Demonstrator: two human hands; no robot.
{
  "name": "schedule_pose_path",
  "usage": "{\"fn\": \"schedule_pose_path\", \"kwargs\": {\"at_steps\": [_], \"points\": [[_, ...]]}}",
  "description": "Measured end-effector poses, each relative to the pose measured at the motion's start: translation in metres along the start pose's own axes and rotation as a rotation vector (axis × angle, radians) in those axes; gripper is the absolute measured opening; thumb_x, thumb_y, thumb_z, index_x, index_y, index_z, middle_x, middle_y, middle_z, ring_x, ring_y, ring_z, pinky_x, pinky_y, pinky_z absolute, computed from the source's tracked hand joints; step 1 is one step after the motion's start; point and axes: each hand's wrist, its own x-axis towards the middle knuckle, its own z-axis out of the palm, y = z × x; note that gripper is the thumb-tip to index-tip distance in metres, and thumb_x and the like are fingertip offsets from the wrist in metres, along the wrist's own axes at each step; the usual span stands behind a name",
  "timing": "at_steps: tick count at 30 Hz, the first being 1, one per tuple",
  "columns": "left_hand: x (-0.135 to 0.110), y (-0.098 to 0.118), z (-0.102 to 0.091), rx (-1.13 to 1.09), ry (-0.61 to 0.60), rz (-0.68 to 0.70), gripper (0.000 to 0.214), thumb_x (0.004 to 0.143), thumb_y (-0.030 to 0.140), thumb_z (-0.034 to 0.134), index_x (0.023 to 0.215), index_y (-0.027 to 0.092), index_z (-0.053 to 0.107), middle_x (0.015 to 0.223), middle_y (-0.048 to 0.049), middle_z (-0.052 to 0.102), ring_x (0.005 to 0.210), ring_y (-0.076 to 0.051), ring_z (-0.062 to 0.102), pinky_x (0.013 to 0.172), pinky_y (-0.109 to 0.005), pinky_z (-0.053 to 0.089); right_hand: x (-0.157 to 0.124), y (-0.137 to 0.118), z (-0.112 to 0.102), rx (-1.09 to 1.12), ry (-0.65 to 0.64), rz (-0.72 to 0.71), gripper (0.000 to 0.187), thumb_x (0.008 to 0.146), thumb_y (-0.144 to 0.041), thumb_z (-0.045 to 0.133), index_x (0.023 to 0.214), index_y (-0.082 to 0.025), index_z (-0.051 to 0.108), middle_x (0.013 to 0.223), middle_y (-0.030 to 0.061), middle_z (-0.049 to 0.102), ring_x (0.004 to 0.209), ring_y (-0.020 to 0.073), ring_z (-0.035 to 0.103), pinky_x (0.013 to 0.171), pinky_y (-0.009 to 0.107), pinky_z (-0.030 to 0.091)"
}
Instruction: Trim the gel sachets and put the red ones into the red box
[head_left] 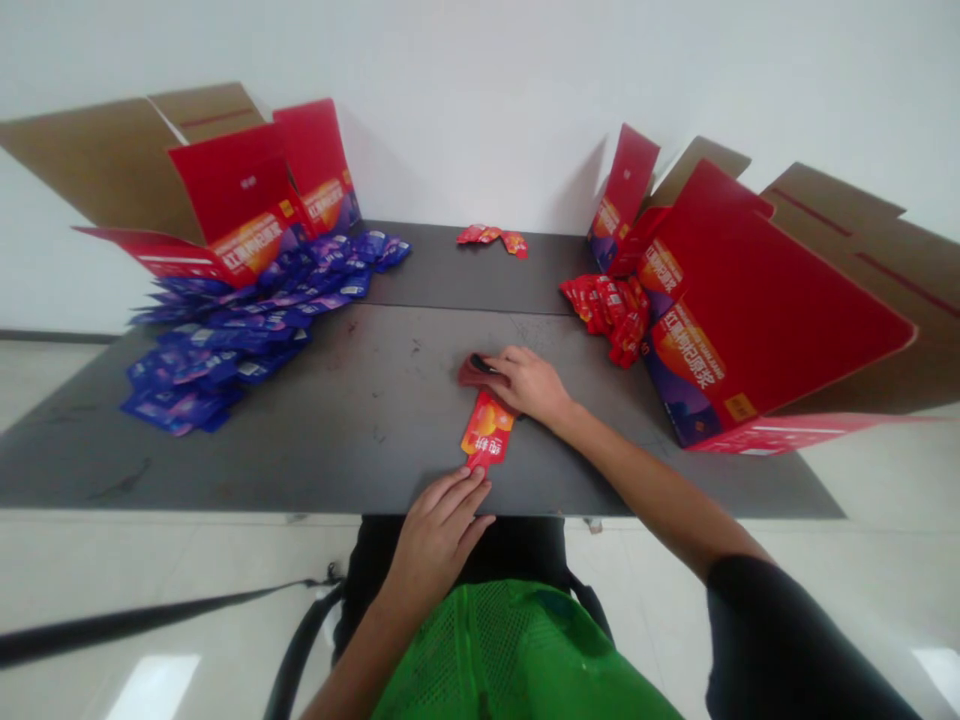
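A red and orange packet [489,430] lies flat on the grey table in front of me, its narrow end pointing toward me. My left hand [444,522] rests at the table's front edge, fingers stretched out and fingertips on that narrow end. My right hand [531,385] is closed on a folded brownish-red cloth [472,374], which covers the packet's far end. Something small and black shows by the fingertips on the cloth; I cannot make out what it is.
Blue-purple packets [225,345] lie heaped at left before an open red carton [232,190]. More red packets [611,305] are piled by another open red carton [720,300] at right. Several red packets [493,238] lie at the back, near the wall.
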Motion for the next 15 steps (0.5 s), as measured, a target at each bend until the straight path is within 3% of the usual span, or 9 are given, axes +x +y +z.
{"fn": "schedule_pose_path", "kwargs": {"at_steps": [2, 4, 8, 12, 15], "points": [[0.0, 0.001, 0.0, -0.004, 0.009, -0.001, 0.038, 0.099, 0.03, 0.062, 0.134, 0.016, 0.063, 0.139, -0.0084, 0.066, 0.13, -0.027, 0.058, 0.108, -0.046, 0.052, 0.001, -0.005, -0.009, 0.012, 0.049, 0.005, 0.036, 0.1, -0.037, 0.059, 0.131, -0.021, 0.068, 0.104, 0.0094, 0.067, 0.096, 0.023, 0.059, 0.084, 0.033, 0.047], [0.0, 0.001, 0.0, -0.004, 0.02, 0.008, 0.037, 0.1, 0.03, 0.061, 0.134, 0.016, 0.063, 0.138, -0.0089, 0.066, 0.128, -0.027, 0.059, 0.108, -0.046, 0.052, -0.009, -0.026, -0.01, 0.065, 0.077, -0.057, 0.038, 0.101, -0.04, 0.056, 0.133, -0.022, 0.066, 0.105, 0.009, 0.067, 0.097, 0.0226, 0.059, 0.084, 0.033, 0.048], [0.0, 0.001, 0.001, 0.008, 0.037, 0.01, 0.036, 0.1, 0.031, 0.06, 0.133, 0.016, 0.064, 0.133, -0.0094, 0.069, 0.123, -0.027, 0.062, 0.106, -0.046, 0.053, -0.034, -0.06, 0.005, 0.133, -0.012, -0.228, 0.032, 0.101, -0.039, 0.057, 0.126, -0.024, 0.07, 0.104, 0.0066, 0.068, 0.092, 0.0207, 0.058, 0.08, 0.032, 0.048], [0.0, 0.0, 0.001, -0.003, 0.013, 0.006, 0.037, 0.1, 0.032, 0.06, 0.134, 0.017, 0.063, 0.137, -0.0088, 0.067, 0.127, -0.027, 0.06, 0.107, -0.045, 0.052, -0.018, -0.027, 0.016, 0.083, 0.006, -0.119, 0.033, 0.099, -0.037, 0.061, 0.128, -0.023, 0.07, 0.103, 0.0075, 0.067, 0.093, 0.0212, 0.059, 0.08, 0.032, 0.048], [0.0, 0.0, 0.001, -0.02, 0.022, 0.003, 0.037, 0.1, 0.032, 0.061, 0.134, 0.017, 0.063, 0.136, -0.009, 0.067, 0.127, -0.026, 0.06, 0.108, -0.045, 0.052, 0.003, 0.002, 0.007, -0.009, 0.017, -0.042, 0.035, 0.098, -0.036, 0.062, 0.13, -0.022, 0.069, 0.101, 0.0083, 0.066, 0.092, 0.0224, 0.058, 0.079, 0.033, 0.048]]}}
